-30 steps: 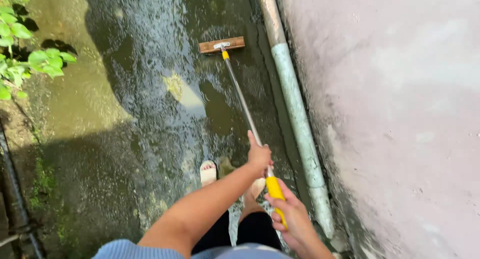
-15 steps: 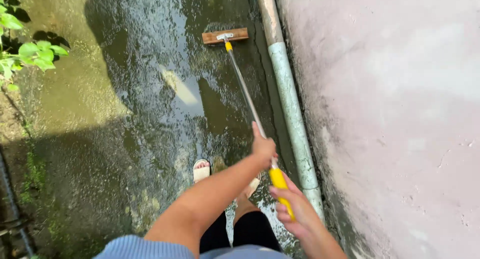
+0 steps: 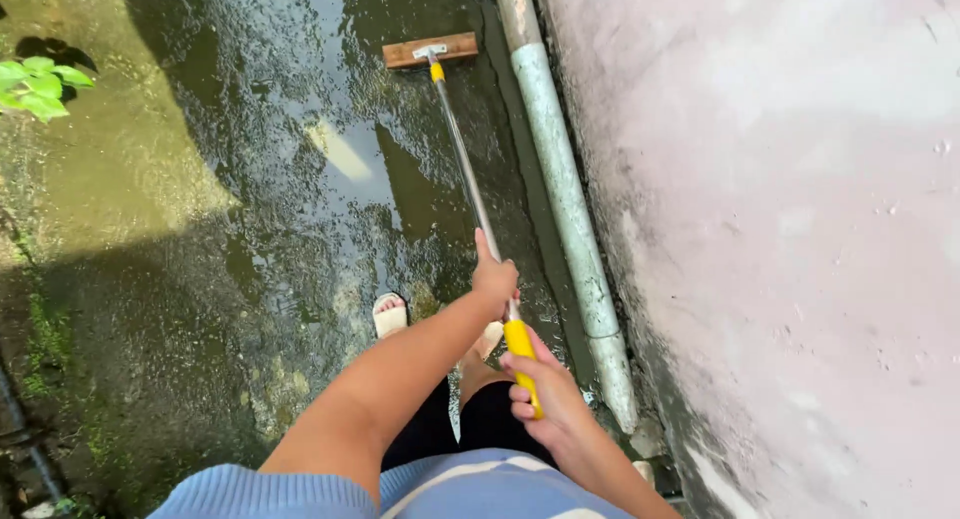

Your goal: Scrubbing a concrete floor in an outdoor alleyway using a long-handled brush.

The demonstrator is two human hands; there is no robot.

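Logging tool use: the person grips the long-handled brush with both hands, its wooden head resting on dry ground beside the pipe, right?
Not quite. The head view shows the ground wet and glistening, not dry. Both the left hand and right hand grip the brush, its wooden head beside the pipe.

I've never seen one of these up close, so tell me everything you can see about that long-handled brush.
The brush has a flat wooden block head lying on the wet ground beside a pale pipe. A metal bracket and yellow collar join it to a slim silvery pole with a yellow grip. The left hand holds the pole, the right hand the grip.
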